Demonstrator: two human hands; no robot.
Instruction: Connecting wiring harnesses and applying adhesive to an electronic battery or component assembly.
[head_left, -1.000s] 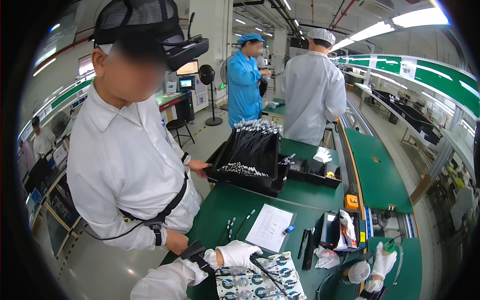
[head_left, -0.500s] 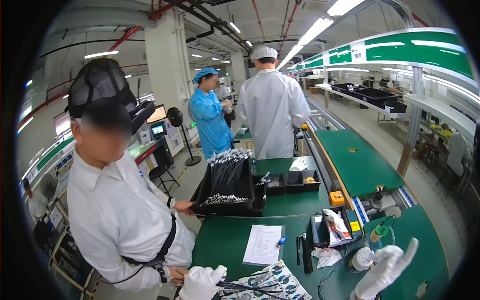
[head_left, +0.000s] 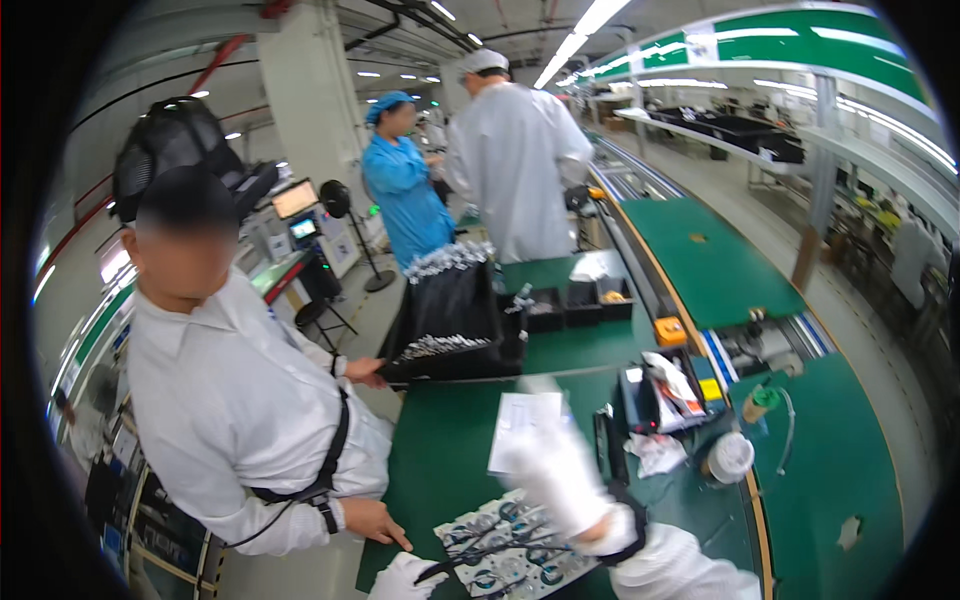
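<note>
My left hand (head_left: 403, 579), in a white glove, is closed around black cables (head_left: 440, 570) at the near edge of the green table. Those cables run right across a patterned sheet with round parts (head_left: 505, 545). My right hand (head_left: 548, 465), also gloved in white, reaches over the table and is smeared by motion; its fingers cannot be made out. It covers part of a white paper sheet (head_left: 508, 432). Close to my left hand, a co-worker's hand (head_left: 375, 522) points down at the table.
A black bin of cables (head_left: 445, 315) stands at the far left, gripped by the co-worker's other hand (head_left: 365, 371). Small black trays (head_left: 583, 308) sit beside it. A box with packets (head_left: 665, 395) and a white roll (head_left: 730, 457) lie right. Two people stand beyond.
My right hand has swung left from beside the roll to over the paper. The co-worker's near hand now shows apart from my left hand. The whole view has shifted slightly.
</note>
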